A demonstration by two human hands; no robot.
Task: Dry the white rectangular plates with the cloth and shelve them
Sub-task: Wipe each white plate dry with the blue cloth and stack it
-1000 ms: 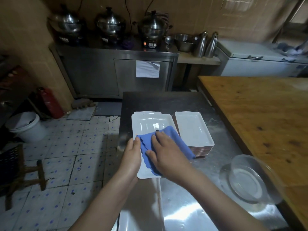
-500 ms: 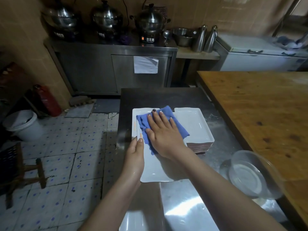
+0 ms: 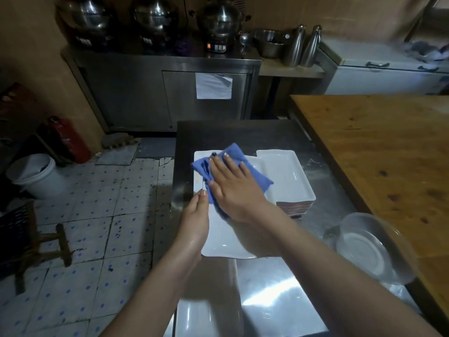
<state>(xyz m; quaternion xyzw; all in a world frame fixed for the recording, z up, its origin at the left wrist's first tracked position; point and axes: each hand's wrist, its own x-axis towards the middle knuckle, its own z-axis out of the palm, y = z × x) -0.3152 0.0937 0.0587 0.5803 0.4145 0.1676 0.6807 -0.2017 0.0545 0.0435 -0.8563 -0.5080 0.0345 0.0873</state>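
fingers (image 3: 228, 165) of the right hand (image 3: 234, 193) lie flat on a blue cloth (image 3: 260, 180), pressing it to a glossy white plate (image 3: 218, 242) on the steel table (image 3: 279, 300); left hand (image 3: 194, 222) grips its edge. plate stack (image 3: 289, 176) just beside, clear bowl (image 3: 402, 251) near.

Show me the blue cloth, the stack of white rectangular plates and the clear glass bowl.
blue cloth (image 3: 262, 181): head view, its right corner
stack of white rectangular plates (image 3: 288, 173): head view, top plate's bare middle
clear glass bowl (image 3: 364, 249): head view, its flat base
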